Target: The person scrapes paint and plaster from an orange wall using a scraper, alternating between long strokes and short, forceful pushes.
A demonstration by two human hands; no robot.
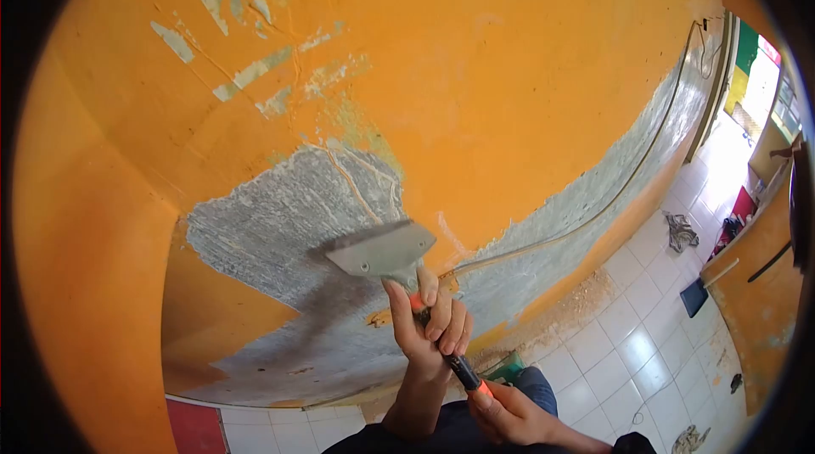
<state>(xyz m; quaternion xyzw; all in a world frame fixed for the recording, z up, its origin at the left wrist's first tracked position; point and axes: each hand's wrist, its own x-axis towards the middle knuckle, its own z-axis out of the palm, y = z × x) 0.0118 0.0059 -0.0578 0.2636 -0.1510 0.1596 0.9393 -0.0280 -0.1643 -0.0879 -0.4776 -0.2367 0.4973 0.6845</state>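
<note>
A scraper with a wide grey metal blade [382,252] and a black and orange handle [465,372] is pressed against an orange wall [509,72]. My left hand [429,322] grips the handle just below the blade. My right hand [509,410] holds the handle's lower end. The blade's edge lies on a large grey patch [272,216] where the paint is stripped to bare plaster. Smaller flaked spots [250,72] show higher up the wall.
A thin cable [594,216] runs along the wall's stripped band. Paint crumbs [569,310] lie at the wall's foot on the white tiled floor [645,352]. A crumpled rag [679,232] lies further off. A bright doorway [755,81] opens at the far right.
</note>
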